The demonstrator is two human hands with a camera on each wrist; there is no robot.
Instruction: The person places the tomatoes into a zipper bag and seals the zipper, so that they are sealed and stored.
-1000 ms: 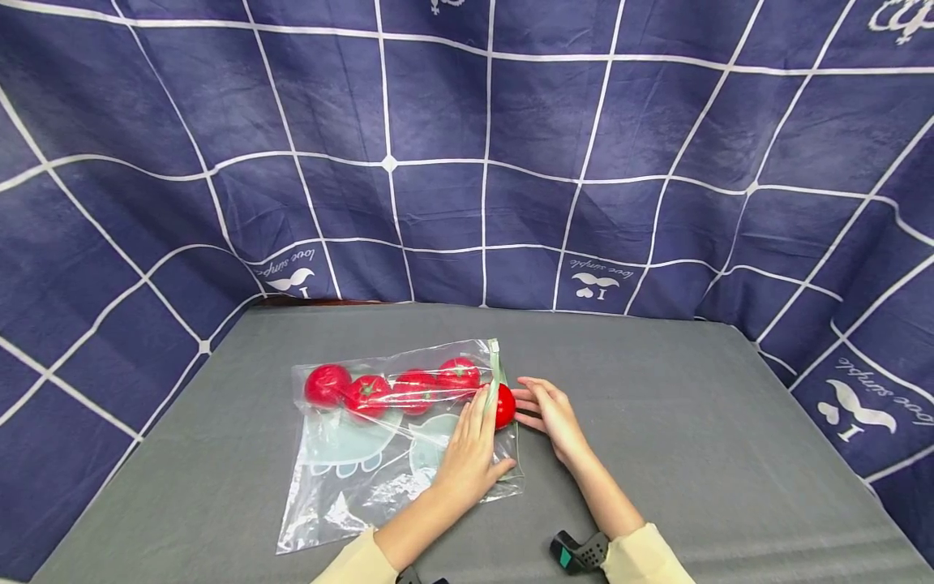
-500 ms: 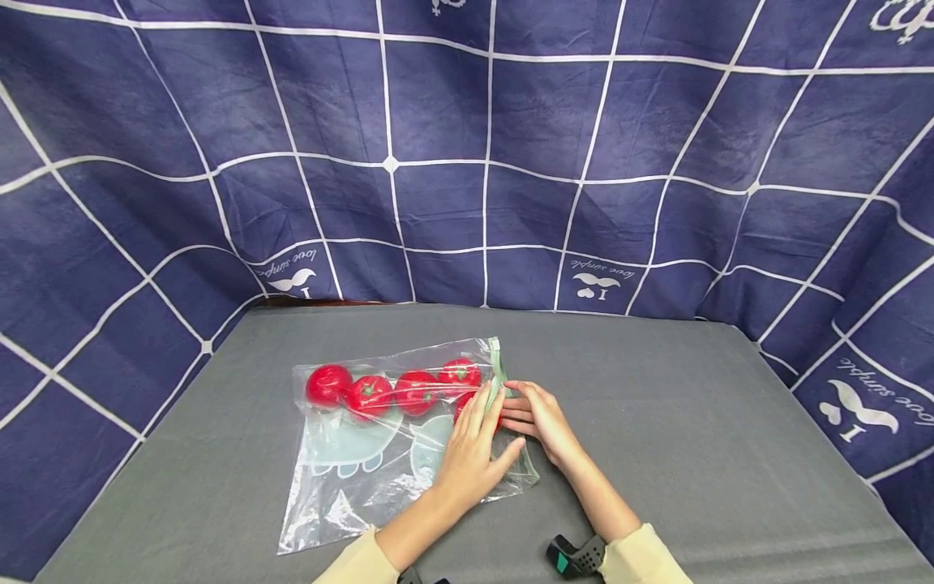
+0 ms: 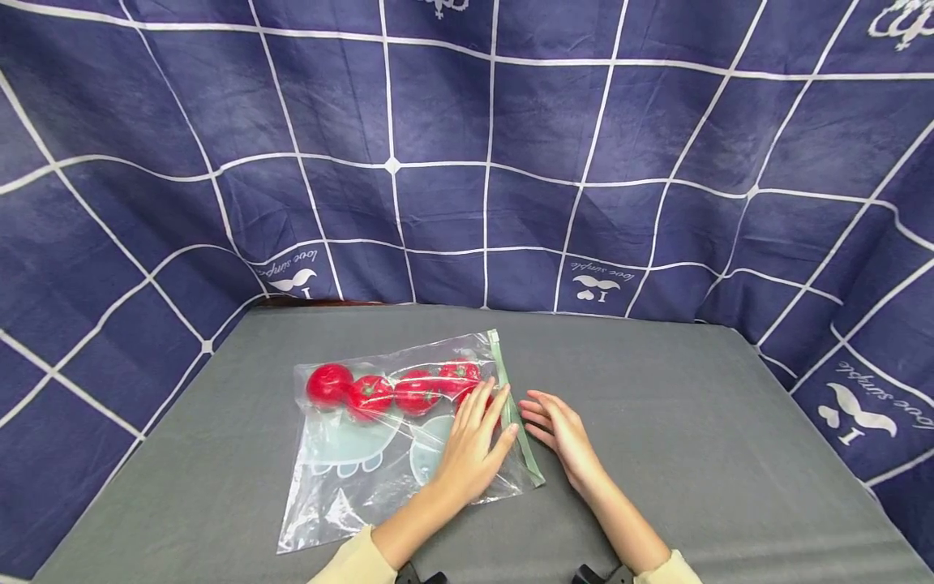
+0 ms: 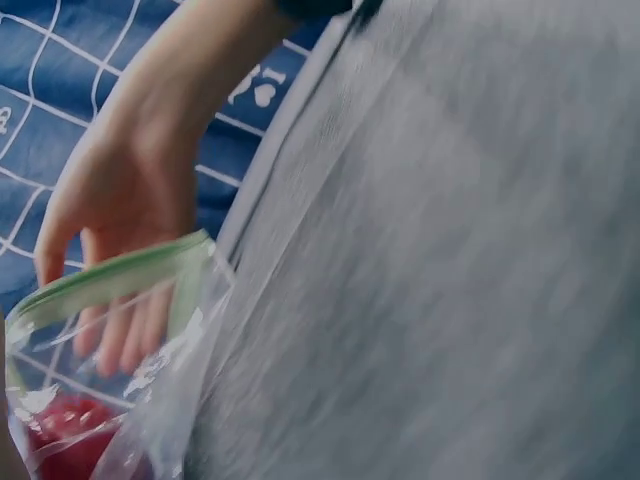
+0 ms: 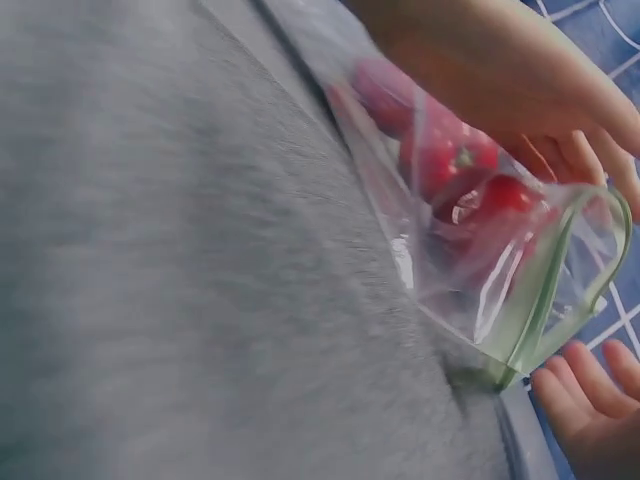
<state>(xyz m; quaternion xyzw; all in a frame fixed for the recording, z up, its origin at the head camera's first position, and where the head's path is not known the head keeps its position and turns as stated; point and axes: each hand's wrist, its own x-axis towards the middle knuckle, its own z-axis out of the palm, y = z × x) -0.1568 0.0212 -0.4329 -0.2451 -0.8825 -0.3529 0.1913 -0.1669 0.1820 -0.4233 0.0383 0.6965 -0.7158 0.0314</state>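
Observation:
A clear zip bag [image 3: 350, 507] with a green zip strip [image 3: 527, 454] along its right side lies flat on the table. Several red tomatoes [image 3: 370, 396] sit in a row inside it, toward its far side. My left hand [image 3: 463, 454] rests over the bag near the mouth, fingers extended, partly covering the rightmost tomato. Just right of the zip strip is my right hand [image 3: 562, 434], holding nothing, its fingers loosely bent. In the right wrist view the bag's mouth gapes between the green strips [image 5: 545, 290], with a tomato [image 5: 505, 195] behind it.
Pale green printed shapes [image 3: 350, 438] show on the bag. A grey cloth covers the table [image 3: 693, 422]. Behind and at both sides hangs a blue curtain [image 3: 438, 203] with white grid lines. Dark wrist devices [image 3: 601, 574] show at the bottom edge.
The right hand pushed the last tomato through the mouth into the bag, then drew back to the right. The left hand stays on the bag; the zip strip now lies straighter.

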